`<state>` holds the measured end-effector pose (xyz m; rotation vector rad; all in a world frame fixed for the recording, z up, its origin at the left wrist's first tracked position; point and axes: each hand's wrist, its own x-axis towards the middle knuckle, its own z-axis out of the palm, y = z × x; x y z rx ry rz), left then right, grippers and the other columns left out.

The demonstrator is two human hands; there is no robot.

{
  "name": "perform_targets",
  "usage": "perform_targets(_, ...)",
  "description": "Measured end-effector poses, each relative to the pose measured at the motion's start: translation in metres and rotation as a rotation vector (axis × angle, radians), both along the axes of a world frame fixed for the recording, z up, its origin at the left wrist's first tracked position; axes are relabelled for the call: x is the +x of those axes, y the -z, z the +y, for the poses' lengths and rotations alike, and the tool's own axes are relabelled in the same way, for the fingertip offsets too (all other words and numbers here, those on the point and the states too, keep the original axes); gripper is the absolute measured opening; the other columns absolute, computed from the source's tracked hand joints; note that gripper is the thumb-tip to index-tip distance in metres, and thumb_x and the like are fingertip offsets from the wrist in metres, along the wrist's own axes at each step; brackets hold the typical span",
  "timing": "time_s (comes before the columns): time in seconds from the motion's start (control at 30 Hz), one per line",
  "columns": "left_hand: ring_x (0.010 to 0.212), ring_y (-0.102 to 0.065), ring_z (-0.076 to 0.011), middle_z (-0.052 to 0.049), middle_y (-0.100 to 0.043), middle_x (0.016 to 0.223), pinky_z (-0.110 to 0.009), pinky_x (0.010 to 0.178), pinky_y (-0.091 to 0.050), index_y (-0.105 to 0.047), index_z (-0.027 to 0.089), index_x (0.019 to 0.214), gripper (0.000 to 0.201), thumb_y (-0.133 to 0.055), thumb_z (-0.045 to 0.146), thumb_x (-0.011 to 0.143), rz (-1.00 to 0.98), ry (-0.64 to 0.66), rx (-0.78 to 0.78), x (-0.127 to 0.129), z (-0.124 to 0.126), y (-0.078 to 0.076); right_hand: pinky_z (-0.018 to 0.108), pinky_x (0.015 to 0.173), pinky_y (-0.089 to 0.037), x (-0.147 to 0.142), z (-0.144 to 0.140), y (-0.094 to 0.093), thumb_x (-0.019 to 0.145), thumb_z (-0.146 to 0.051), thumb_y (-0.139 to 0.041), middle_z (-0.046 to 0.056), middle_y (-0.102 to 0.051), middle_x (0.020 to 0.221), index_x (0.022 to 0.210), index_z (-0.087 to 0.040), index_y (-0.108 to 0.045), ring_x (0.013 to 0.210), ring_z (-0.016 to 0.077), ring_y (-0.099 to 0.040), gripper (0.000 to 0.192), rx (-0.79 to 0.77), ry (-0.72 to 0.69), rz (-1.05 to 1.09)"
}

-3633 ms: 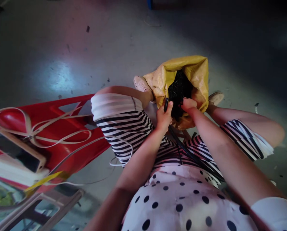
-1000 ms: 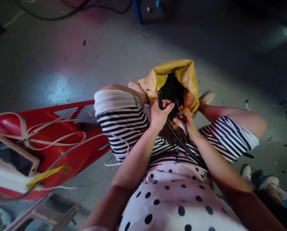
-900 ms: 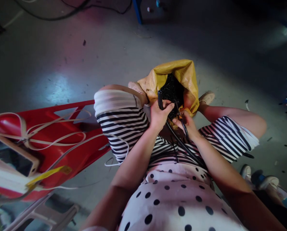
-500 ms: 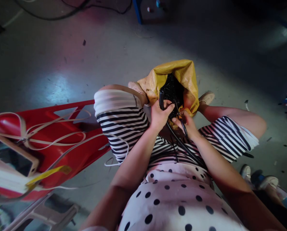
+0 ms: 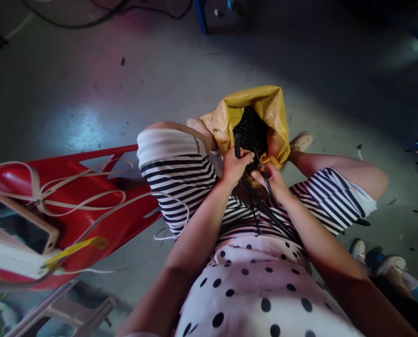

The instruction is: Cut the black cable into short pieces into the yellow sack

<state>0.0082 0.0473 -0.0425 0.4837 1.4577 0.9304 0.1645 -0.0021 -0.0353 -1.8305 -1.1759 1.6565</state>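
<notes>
A person's left hand [image 5: 235,164] wrapped a black ribbed tube [image 5: 272,216] at the yellow sack's [image 5: 255,96] mouth; the right hand [image 5: 276,181] curled round a black-handled tool [image 5: 268,185]. The tube looked light, springy, best gripped near its end.

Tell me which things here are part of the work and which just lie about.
In use:
black tube, in left hand
scissor-like tool, in right hand
yellow sack

Seemingly lying about:
phone-like device
beige strap
yellow strip
dark scrap
</notes>
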Motion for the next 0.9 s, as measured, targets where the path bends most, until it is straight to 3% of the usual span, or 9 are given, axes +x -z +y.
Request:
perform_targets(0.27,0.061,-0.071,-0.0128,0.003,-0.071,0.071,-0.023,0.06,-0.052,-0.053,0.021,0.07,0.039,-0.092,0.016,0.071,-0.005,0.011,-0.051,0.001,-0.001,0.009,0.035,0.059,-0.039,0.007,0.003,0.017,0.072,-0.092,-0.083,-0.002,-0.05,0.066,0.081,-0.03,-0.047,0.062,0.0209,-0.051,0.072,0.03,-0.083,-0.139)
perform_targets(0.5,0.061,-0.072,-0.0144,0.003,-0.07,0.07,-0.025,0.059,-0.056,-0.051,0.023,0.072,0.04,-0.09,0.013,0.073,-0.013,0.002,-0.091,0.004,-0.002,0.018,0.034,0.057,-0.038,0.005,0.0,0.019,0.074,-0.095,-0.076,-0.002,-0.052,0.06,0.078,-0.029,-0.048,0.061,0.021,-0.054,0.071,0.033,-0.08,-0.205)
perform_targets(0.77,0.063,-0.072,-0.0139,0.004,-0.07,0.07,-0.024,0.062,-0.055,-0.051,0.022,0.074,0.04,-0.09,0.017,0.071,0.02,0.001,-0.132,0.006,-0.005,0.025,0.034,0.057,-0.046,0.005,-0.002,0.024,0.078,-0.083,-0.083,-0.002,-0.053,0.059,0.08,-0.028,-0.054,0.059,0.022,-0.057,0.061,0.016,-0.088,-0.194)
perform_targets(0.9,0.057,-0.063,-0.0107,0.007,-0.062,0.062,-0.022,0.058,-0.051,-0.05,0.022,0.07,0.046,-0.096,0.017,0.068,0.102,-0.003,-0.119,0.005,-0.005,0.034,0.033,0.053,-0.045,0.008,-0.004,0.031,0.079,-0.085,-0.082,-0.001,-0.054,0.059,0.082,-0.028,-0.056,0.057,0.0219,-0.058,0.062,0.021,-0.032,-0.195)
